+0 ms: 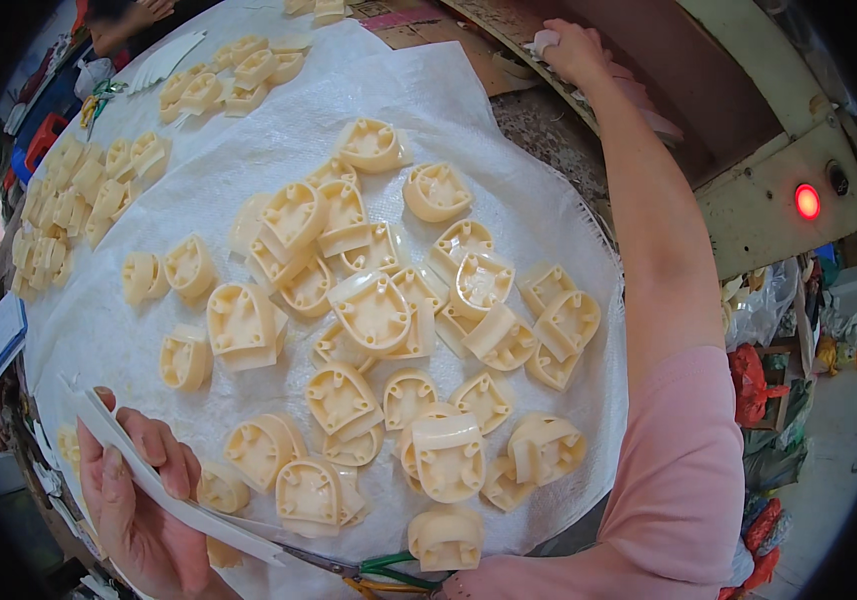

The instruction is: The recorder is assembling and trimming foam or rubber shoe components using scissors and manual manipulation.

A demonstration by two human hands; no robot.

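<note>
At the lower left my left hand (138, 490) is closed around long, thin white plastic strips (173, 495). My right arm stretches to the upper right, where my right hand (576, 55) is at a machine opening. Its fingers grip a small white piece (545, 42) whose kind I cannot make out. Between my arms, many cream plastic housings (371, 312), rounded with small posts inside, lie scattered and partly stacked on a white woven sheet (458, 95). Below them lies a cutting tool with green and orange handles (388, 570), partly covered by my sleeve.
The machine (788, 200) at the right has a lit red button (806, 201). More cream housings (78, 195) are grouped at the far left. Another person's hand (148, 12) shows at the top left, near white strips (166, 60). Red bags (751, 385) hang at the right.
</note>
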